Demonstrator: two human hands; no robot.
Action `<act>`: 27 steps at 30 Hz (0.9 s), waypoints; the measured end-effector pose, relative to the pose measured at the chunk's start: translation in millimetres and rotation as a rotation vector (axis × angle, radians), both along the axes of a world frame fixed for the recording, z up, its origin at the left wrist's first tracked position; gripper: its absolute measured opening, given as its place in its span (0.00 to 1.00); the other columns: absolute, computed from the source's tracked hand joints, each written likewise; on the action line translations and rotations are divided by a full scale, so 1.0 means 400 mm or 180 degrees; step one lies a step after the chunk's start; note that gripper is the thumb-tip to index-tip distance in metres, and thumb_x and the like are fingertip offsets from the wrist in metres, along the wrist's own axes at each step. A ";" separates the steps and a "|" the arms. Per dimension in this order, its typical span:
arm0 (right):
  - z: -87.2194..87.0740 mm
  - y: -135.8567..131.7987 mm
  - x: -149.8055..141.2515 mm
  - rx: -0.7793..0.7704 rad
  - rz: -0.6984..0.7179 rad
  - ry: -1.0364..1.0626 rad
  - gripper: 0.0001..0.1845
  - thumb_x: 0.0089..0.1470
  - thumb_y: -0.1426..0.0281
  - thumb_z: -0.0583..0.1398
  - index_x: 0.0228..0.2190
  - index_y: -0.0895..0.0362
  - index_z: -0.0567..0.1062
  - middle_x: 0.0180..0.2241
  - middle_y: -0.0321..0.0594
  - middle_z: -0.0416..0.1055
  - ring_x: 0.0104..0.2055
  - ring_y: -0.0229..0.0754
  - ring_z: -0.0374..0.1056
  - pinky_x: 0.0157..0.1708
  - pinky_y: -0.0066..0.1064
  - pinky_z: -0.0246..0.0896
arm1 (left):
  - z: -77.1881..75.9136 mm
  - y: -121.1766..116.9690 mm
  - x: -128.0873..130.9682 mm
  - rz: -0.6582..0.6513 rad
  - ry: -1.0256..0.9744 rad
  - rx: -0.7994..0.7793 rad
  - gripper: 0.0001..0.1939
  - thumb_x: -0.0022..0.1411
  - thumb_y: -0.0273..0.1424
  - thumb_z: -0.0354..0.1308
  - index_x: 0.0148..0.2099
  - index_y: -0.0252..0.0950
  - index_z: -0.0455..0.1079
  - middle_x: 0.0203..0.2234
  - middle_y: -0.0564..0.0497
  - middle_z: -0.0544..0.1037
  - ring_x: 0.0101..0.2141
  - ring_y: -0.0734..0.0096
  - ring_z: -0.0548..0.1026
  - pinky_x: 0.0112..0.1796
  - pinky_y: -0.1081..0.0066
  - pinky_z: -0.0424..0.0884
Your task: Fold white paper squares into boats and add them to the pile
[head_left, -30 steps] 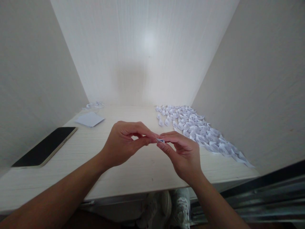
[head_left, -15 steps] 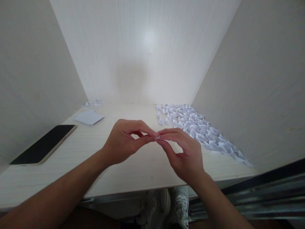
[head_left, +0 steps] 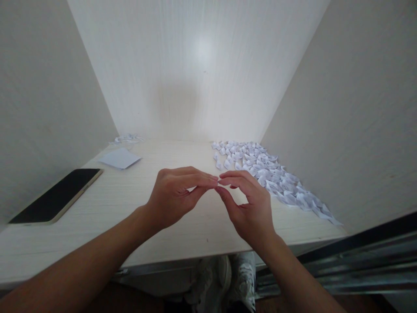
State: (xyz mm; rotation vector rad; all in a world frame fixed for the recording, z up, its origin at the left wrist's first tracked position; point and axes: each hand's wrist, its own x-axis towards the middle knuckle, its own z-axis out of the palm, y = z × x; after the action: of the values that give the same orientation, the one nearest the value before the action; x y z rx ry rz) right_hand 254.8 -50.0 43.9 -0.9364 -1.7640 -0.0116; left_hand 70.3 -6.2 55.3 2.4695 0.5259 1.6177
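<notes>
Over the middle of the pale tabletop (head_left: 182, 243), my left hand (head_left: 174, 195) and my right hand (head_left: 250, 206) meet at their fingertips. Thumb and fingers of the left are pressed together in a pinch. The right thumb and fingers curve in from the other side, their tips at the same spot. A tiny piece of white paper is between them, almost wholly hidden by the fingers. Behind my right hand spreads a pile of small folded white papers (head_left: 257, 163), each bent to a pointed shape.
White paper squares (head_left: 120, 158) lie at the back left, with thin paper scraps (head_left: 127, 138) in the corner behind. A phone (head_left: 58, 195), dark screen up, rests by the left wall. Panels enclose the table on three sides. Shoes (head_left: 244, 278) show below the front edge.
My right index finger has lifted slightly, and the left fingers have straightened over the pinch. The white bit seen between the fingertips is now mostly covered. The view has shifted a little.
</notes>
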 end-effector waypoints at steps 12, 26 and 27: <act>-0.029 0.002 -0.019 -0.0901 0.0317 0.0863 0.05 0.57 0.75 0.65 0.35 0.52 0.78 0.36 0.37 0.75 0.33 0.36 0.72 0.32 0.30 0.71 | 0.001 0.004 -0.005 0.0036 0.0091 0.0060 0.07 0.62 0.21 0.64 0.37 0.38 0.81 0.35 0.51 0.86 0.35 0.71 0.85 0.37 0.78 0.79; -0.046 0.008 -0.014 0.0096 -0.0676 -0.0416 0.07 0.62 0.73 0.61 0.34 0.53 0.80 0.32 0.41 0.73 0.34 0.40 0.68 0.34 0.35 0.64 | -0.007 -0.005 -0.003 0.0040 -0.0014 -0.0376 0.07 0.62 0.26 0.63 0.35 0.41 0.82 0.34 0.52 0.86 0.35 0.67 0.85 0.38 0.72 0.80; -0.046 0.009 -0.014 0.0174 -0.0810 -0.0583 0.08 0.62 0.72 0.61 0.33 0.53 0.80 0.31 0.41 0.73 0.33 0.40 0.67 0.34 0.35 0.62 | -0.007 -0.004 -0.003 0.0057 -0.0001 -0.0362 0.07 0.62 0.26 0.63 0.35 0.41 0.82 0.34 0.52 0.86 0.35 0.67 0.85 0.38 0.72 0.79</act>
State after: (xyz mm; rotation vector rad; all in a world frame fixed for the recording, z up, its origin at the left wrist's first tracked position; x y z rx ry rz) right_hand 249.3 -46.4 25.5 -1.1436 -1.7893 -0.3164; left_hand 69.2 -8.0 52.6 2.3888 0.6235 1.5491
